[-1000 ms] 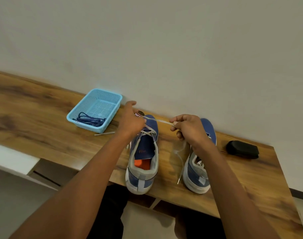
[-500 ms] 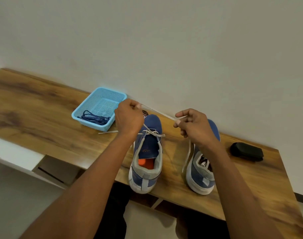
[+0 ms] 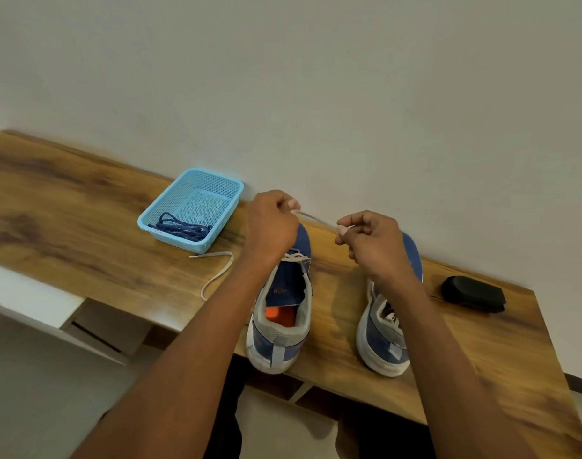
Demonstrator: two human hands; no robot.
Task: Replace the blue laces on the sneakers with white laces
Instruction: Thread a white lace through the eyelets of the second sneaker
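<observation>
Here both hands (image 3: 272,223) (image 3: 370,240) pinch the white lace (image 3: 314,219) taut above the left sneaker (image 3: 283,309).

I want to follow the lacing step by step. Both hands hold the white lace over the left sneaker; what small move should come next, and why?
Probably guide the white lace end pinched by the right hand down into the next open eyelet of the left sneaker. The left hand holds it taut, only the lowest eyelets look laced, and the tongue is still exposed.

The white lace (image 3: 314,218) stretches taut between the pinching left hand (image 3: 273,226) and right hand (image 3: 372,246). Below them stand two blue sneakers (image 3: 283,313). Blue laces (image 3: 180,226) lie coiled left of the grip.
</observation>
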